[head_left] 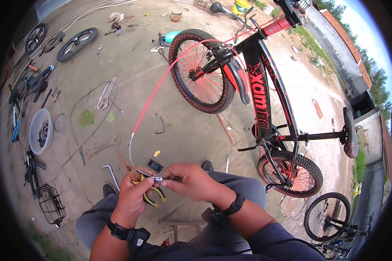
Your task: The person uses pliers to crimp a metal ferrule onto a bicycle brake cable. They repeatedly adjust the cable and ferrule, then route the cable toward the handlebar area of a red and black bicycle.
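My left hand (131, 198) is closed around pliers with yellow and black handles (150, 201); their rusty jaws point away from me. Between its thumb and fingers it also pinches a brake cable (131, 152). A small silver metal fitting (158, 179) sits at the cable's near end, between both hands. Pressed against that fitting are the thumb and fingertips of my right hand (189, 180). From the bare silver wire, the cable runs into red housing (154, 92), which arcs up to the front of a black and red bicycle (258, 87).
Wrenches (103, 95) and a rusty wrench (102, 147) lie on the concrete ahead. A small black part (154, 165) lies just past my hands. To the left stand a white plastic basin (41, 130) and a black wire basket (52, 204). Another bicycle (329, 217) lies at right.
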